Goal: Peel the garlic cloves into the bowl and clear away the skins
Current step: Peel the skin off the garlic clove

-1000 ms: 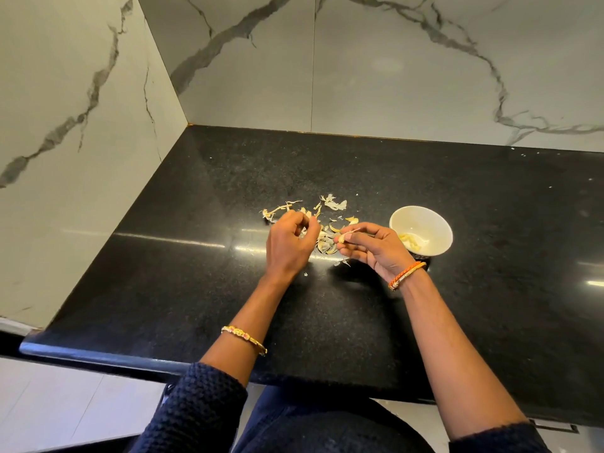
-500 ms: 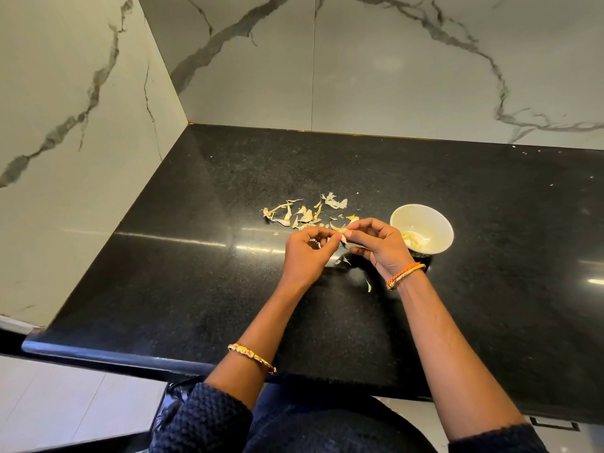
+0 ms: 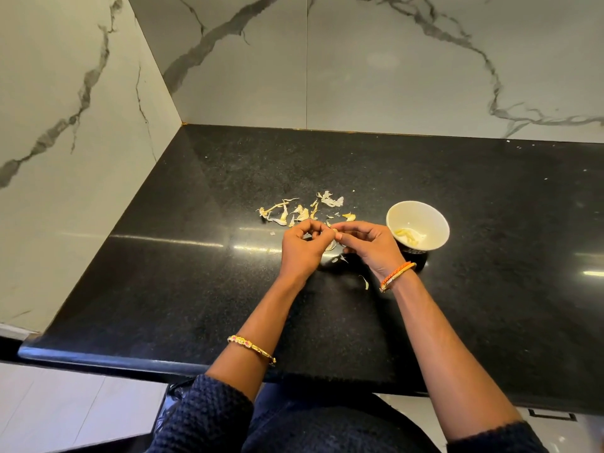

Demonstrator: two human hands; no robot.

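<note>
Peeling a clove w/ both hands

Our left hand (image 3: 302, 248) & right hand (image 3: 369, 245) pinch 1 clove (image 3: 330, 231); bowl (image 3: 434, 220) sits just right of our fingers, right hand nearer.

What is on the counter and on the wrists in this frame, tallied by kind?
Bowl: 1
Skin pile: 1
Stray skin near the right wrist: 1
Clove pinched between both hands: 1, mostly hidden
Bangles: 2, gold on the left wrist, orange on the right
Peeled cloves in the bowl: count unclear
Total: 6 countable things
</note>
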